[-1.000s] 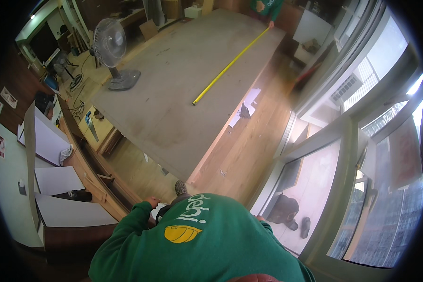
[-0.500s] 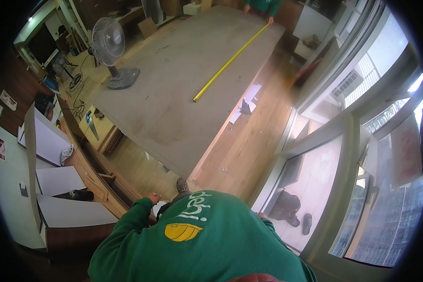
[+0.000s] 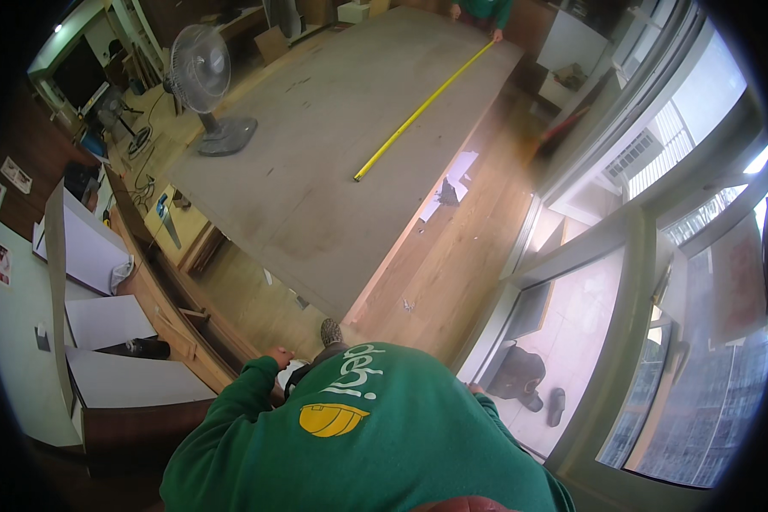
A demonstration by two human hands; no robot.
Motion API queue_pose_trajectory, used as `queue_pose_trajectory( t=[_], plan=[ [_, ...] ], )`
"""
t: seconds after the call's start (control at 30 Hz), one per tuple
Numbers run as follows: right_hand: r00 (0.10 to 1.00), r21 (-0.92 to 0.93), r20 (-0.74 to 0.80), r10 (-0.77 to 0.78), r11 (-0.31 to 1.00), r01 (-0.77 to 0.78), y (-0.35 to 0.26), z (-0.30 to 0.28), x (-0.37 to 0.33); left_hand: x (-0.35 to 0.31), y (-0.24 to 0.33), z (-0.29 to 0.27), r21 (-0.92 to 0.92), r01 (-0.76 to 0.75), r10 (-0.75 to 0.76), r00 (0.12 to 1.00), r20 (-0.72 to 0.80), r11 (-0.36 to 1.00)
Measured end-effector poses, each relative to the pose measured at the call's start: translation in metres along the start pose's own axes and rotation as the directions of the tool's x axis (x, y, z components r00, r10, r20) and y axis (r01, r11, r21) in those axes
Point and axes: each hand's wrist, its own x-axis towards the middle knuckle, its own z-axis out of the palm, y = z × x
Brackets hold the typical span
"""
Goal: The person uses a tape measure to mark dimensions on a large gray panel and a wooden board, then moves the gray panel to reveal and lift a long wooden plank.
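Note:
Beside my waist, my left hand [image 3: 279,356] looks curled closed, with no object showing in it. Just a sliver of my right hand [image 3: 476,388] shows past the green sweatshirt; its fingers are hidden. In front of me, apart from both hands, lies a large grey-brown board [image 3: 307,196]. A yellow tape measure blade [image 3: 422,111] stretches diagonally along its right part. At the far end, a co-worker's hand [image 3: 497,36] in a green sleeve touches the tape's end. The co-worker's other hand [image 3: 456,11] is at the board's far edge.
A grey fan [image 3: 200,72] stands on the board's left side. Torn paper [image 3: 446,192] lies by the board's right edge on the wooden floor [image 3: 410,290]. Left are a handsaw [image 3: 169,224] on a low bench and white panels [image 3: 136,375]. A glazed door frame [image 3: 627,282] borders the right.
The whole view has shifted very slightly. My hands, the tape and the co-worker show no clear movement.

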Motion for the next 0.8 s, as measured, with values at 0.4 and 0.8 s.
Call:
queue_pose_trajectory(
  t=[0.4, 0.8],
  plan=[
    [1.000, 0.035, 0.004, 0.016, 0.999, -0.016, 0.001, 0.005, 0.007, 0.012, -0.014, 0.004, 0.090, -0.094, 0.098, 0.994, -0.041, 0.991],
    [1.000, 0.091, 0.011, 0.028, 0.995, -0.029, 0.010, 0.016, 0.017, 0.008, 0.023, -0.001, 0.125, -0.167, 0.189, 0.961, -0.201, 0.978]
  ],
)
